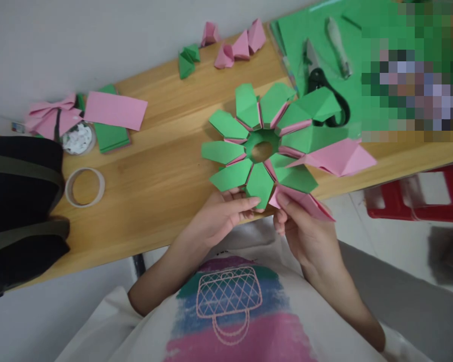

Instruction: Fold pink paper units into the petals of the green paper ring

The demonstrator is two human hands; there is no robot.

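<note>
A ring of folded green paper petals with pink inner edges, a paper flower (226, 152), is held over the front edge of the table. My left hand (226, 213) pinches its lowest green petal, thumb on top and fingers beneath. Between the thumb and fingers of my right hand (302, 221) is a pink folded paper piece (305, 202), its tip touching the ring beside that petal. Another pink folded piece (340, 157) sticks out from the ring's right side. Whether the right-hand piece is tucked into the ring, I cannot tell.
Along the table's back edge stand pink folded pieces (241, 46) and a green one (189, 61). Leftward lie paper sheets (115, 111), a tape roll (85, 187) and a black bag (18, 181). Scissors (319, 80) and a cutter (338, 48) rest on green sheets; a red stool (392, 203) stands below.
</note>
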